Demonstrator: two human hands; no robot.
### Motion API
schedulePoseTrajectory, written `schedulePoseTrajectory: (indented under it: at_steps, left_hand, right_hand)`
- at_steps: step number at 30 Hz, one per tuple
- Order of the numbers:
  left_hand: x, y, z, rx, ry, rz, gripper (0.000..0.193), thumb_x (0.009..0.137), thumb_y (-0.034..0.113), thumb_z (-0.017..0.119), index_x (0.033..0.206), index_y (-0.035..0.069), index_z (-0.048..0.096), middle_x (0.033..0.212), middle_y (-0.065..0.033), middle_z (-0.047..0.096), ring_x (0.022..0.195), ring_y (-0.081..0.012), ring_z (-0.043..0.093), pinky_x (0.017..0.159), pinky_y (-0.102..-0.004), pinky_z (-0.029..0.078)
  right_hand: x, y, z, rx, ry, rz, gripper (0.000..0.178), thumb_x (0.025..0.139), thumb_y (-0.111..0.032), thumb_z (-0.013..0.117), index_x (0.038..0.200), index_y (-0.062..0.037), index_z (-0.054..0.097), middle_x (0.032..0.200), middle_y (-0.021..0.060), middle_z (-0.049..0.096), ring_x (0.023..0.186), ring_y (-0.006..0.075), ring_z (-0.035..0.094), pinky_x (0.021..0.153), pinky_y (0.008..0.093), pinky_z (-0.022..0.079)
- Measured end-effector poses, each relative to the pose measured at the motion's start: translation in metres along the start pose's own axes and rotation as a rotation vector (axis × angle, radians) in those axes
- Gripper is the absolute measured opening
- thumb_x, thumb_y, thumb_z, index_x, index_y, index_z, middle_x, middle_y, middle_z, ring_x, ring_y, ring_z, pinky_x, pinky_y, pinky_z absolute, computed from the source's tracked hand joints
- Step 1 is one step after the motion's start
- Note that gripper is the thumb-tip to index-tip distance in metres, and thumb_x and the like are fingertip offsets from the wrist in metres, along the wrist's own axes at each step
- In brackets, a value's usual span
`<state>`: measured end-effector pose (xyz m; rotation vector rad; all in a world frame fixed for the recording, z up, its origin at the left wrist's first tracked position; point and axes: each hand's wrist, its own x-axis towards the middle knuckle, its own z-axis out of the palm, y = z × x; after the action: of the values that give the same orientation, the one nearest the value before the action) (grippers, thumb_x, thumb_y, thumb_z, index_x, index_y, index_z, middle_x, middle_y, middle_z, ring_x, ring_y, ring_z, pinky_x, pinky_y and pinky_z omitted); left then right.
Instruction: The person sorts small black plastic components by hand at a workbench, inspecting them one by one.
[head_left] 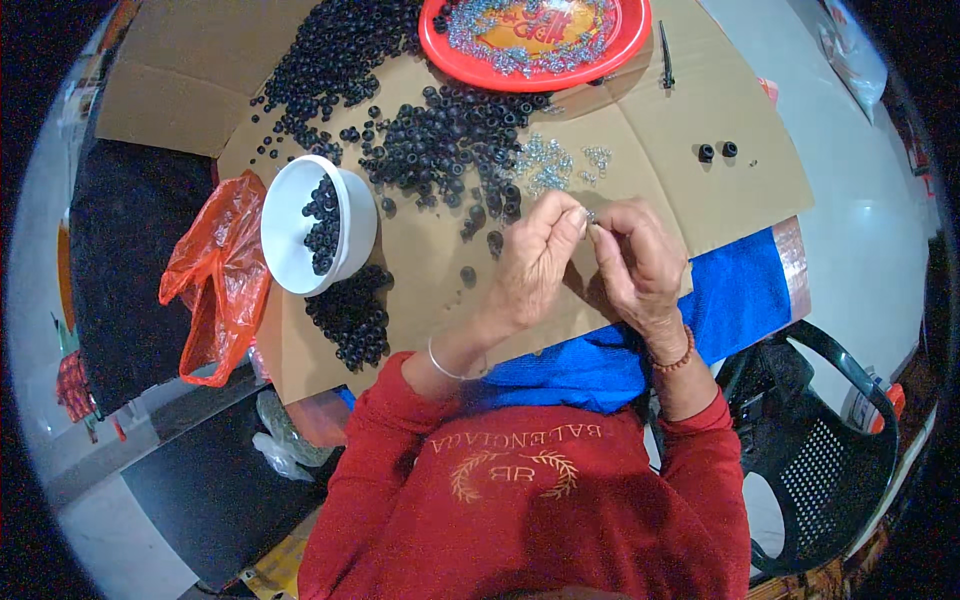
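My left hand (537, 252) and my right hand (642, 258) meet over the near part of the cardboard (430, 300). Fingertips of both are pinched together on a small silvery piece (591, 216), mostly covered by the fingers; it resembles the loose ones beyond. Just past my hands lies a loose cluster of small silvery pieces (545, 163), perhaps springs, with a smaller group to its right. Many small round black plastic parts (440, 140) are heaped beyond and left of my left hand. Some touch the silvery cluster.
A red oval tray (436, 50) with silvery pieces sits at the far side. To the left, a white tub (360, 225) leans with black parts inside, beside an orange plastic bag (215, 265). Two black caps (729, 149) and a black thin tool (666, 55) lie right. A dark chair (830, 430) stands near right.
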<state>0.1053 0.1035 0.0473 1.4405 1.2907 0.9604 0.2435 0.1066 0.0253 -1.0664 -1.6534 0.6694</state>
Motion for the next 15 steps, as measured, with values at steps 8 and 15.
schedulePoseTrajectory:
  at_steps: [8,15]
  left_hand:
    - [0.006,0.002,0.001,0.142,0.013,0.048,0.016,0.09,0.016,0.048,0.082,0.001,0.051,0.067,-0.0081,0.049,0.062,-0.0196,0.049,0.057,-0.0316,0.04]
    - [0.006,-0.005,0.0,0.299,0.105,0.337,0.009,0.085,0.009,0.053,0.084,0.001,0.052,0.07,-0.0122,0.05,0.064,-0.027,0.05,0.06,-0.0341,0.041]
  right_hand:
    - [-0.01,0.013,0.001,0.263,-0.024,0.264,0.005,0.082,0.001,0.056,0.087,0.0008,0.056,0.076,0.0004,0.055,0.067,0.0062,0.049,0.059,0.0195,0.04]
    - [-0.002,-0.002,-0.002,0.748,-0.029,0.592,0.008,0.085,-0.005,0.057,0.092,-0.0016,0.057,0.084,-0.0022,0.056,0.074,0.0028,0.049,0.064,0.0161,0.04]
